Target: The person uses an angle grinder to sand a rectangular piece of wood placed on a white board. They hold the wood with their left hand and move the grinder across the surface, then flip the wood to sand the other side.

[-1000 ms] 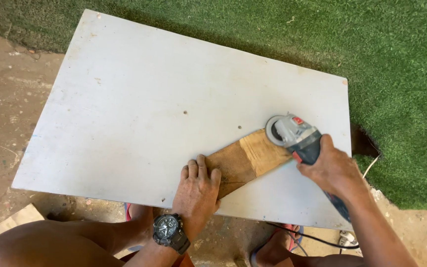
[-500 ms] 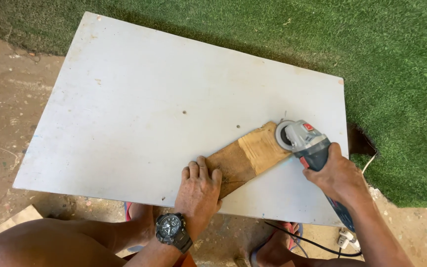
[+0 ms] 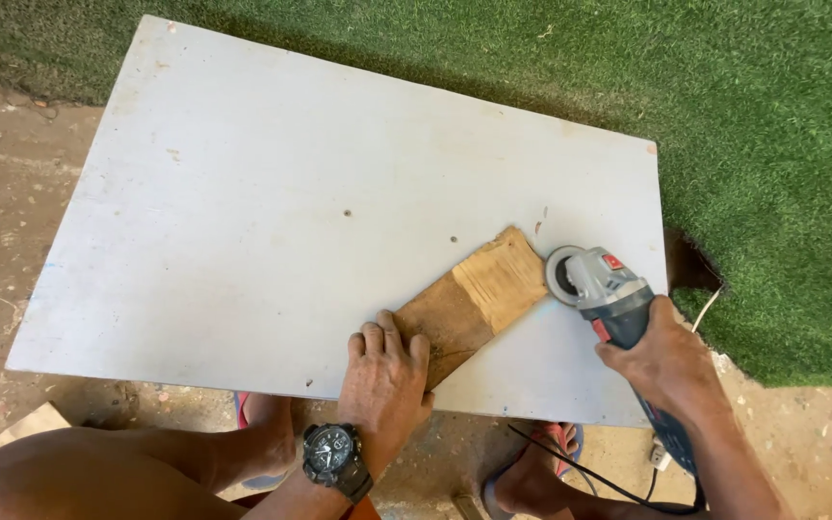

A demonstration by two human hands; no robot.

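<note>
A small wooden plank [image 3: 479,294] lies at an angle on a white board [image 3: 272,212]; its far half looks paler than the darker near half. My left hand [image 3: 385,380], with a dark wristwatch [image 3: 332,455] on the wrist, presses flat on the plank's near end. My right hand [image 3: 662,361] grips the body of a grey and blue angle grinder [image 3: 599,284]. The grinder's disc sits just past the plank's far right edge, over the white board.
The white board rests low over a dirt floor [image 3: 2,193], with green artificial turf [image 3: 772,125] behind and to the right. A black power cord [image 3: 580,472] runs below the board near my feet. My bare knee [image 3: 69,477] is at the lower left.
The grinder has slid to the right along the plank and now sits off its far right edge. My left hand has stayed pressed on the plank.
</note>
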